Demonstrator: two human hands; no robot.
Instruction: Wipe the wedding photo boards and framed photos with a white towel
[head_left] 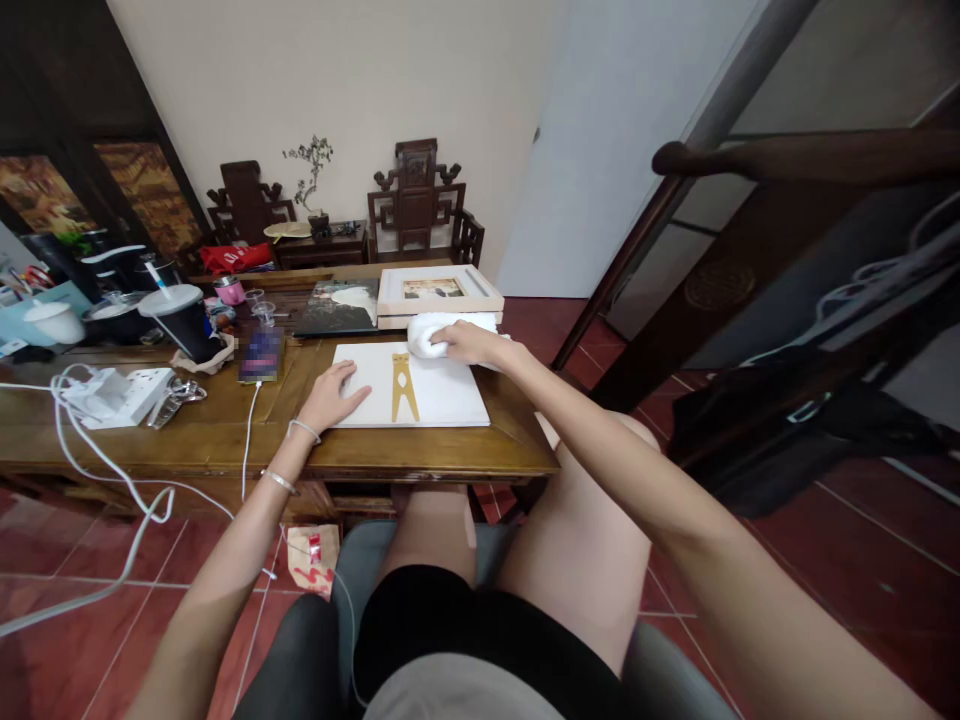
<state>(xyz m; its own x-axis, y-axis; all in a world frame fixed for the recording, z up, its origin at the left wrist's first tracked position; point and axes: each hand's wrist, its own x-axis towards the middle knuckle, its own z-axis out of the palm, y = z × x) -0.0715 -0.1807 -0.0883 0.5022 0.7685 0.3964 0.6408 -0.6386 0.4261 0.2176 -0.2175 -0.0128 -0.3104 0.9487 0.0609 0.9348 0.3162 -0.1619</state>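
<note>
On the wooden table lies a flat white board or sheet (450, 395), with a golden-yellow figure (403, 388) with two legs and a small hole on it. My left hand (334, 395) rests flat on the board's left edge, fingers spread. At the board's far right edge, my right hand (469, 343) is closed on a soft white roll (426, 335), its fingertips pressed into the near side. Whether the roll is cotton or paper I cannot tell. Part of the roll is hidden behind my right hand.
Behind the roll are a framed picture (442, 290) and a dark picture panel (337, 306). To the left are a charging phone (260, 357), a lidded cup with a straw (182, 318), a power strip (139, 397) and loose white cables (120, 465). A wooden rail (787, 160) rises at right.
</note>
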